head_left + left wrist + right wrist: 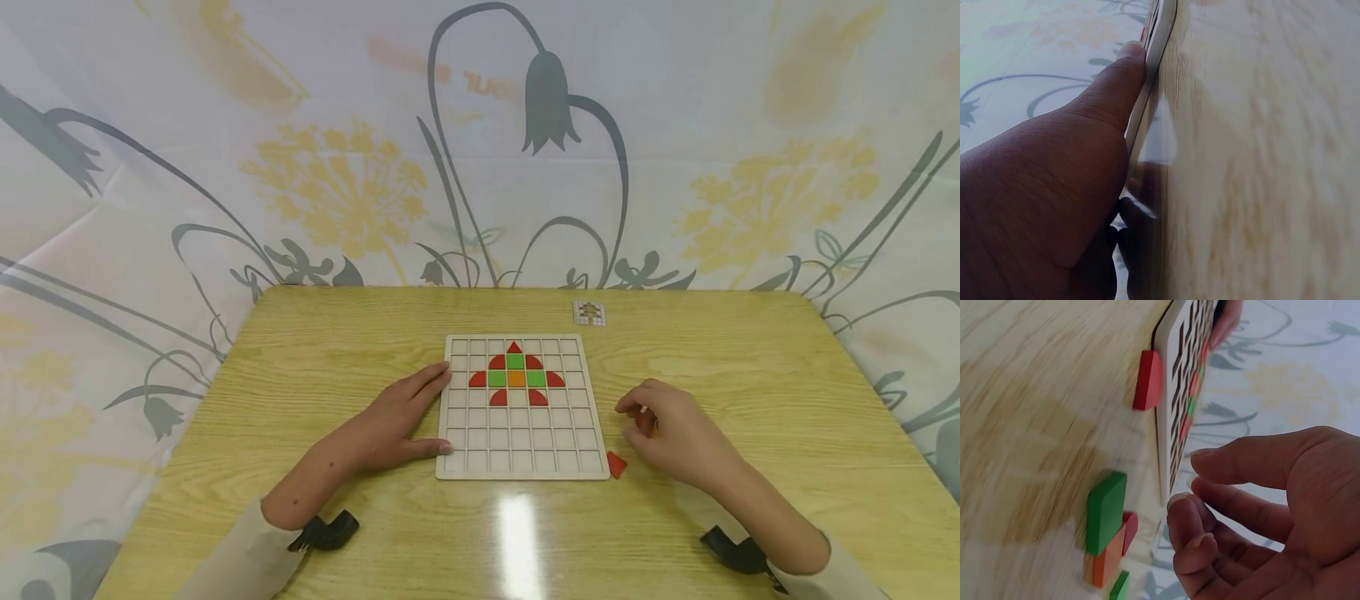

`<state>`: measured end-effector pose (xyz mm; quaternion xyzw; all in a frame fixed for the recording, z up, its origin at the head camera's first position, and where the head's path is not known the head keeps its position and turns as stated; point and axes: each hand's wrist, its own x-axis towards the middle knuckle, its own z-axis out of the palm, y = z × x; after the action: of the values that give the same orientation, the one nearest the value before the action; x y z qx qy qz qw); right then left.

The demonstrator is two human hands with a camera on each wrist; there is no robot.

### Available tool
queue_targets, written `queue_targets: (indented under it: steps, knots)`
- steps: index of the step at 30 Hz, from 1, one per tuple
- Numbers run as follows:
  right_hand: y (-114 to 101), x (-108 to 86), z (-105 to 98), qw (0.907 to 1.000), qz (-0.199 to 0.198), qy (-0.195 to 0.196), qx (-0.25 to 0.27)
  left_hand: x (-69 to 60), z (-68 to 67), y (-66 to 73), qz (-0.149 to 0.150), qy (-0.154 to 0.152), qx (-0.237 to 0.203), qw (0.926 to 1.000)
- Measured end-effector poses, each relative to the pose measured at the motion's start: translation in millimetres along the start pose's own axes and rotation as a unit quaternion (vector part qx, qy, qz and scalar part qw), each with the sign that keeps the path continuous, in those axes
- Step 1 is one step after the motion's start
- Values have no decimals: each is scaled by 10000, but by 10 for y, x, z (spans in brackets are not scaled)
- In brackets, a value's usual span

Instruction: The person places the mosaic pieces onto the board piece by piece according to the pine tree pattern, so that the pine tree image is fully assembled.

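A cream grid board (477, 417) lies on the table with red, green and orange pieces set in its upper cells. My left hand (397, 421) spans its left edge, thumb and fingers stretched out and touching the rim. Right of the board my right hand (671, 429) hovers with loosely bent fingers; nothing shows between thumb and fingertips in the right wrist view. A loose red piece (1147, 381) rests by the board's near right corner. Beneath the hand lie a green block (1107, 512), an orange block (1109, 559) and another red piece (1130, 532), partly hidden from the head view.
Behind the board, a small pattern card (589, 313) shows a tree-like figure. A second green piece (1120, 586) is at the bottom of the right wrist view. The wooden table (337, 333) ends at a flower-printed cloth (660, 200).
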<state>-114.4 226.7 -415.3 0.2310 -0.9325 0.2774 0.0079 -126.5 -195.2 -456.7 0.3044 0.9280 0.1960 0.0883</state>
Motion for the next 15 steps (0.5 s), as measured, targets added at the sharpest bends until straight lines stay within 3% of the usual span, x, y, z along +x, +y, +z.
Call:
queue_targets:
  steps: [6,15]
  knots:
    - [90,-79,-59,9996,216,117,-152,-5,0,-3,3,-6,-15,10000]
    - [189,-136,-168,9974,636,-161,-290,-12,-3,-10,43,22,-110,9999]
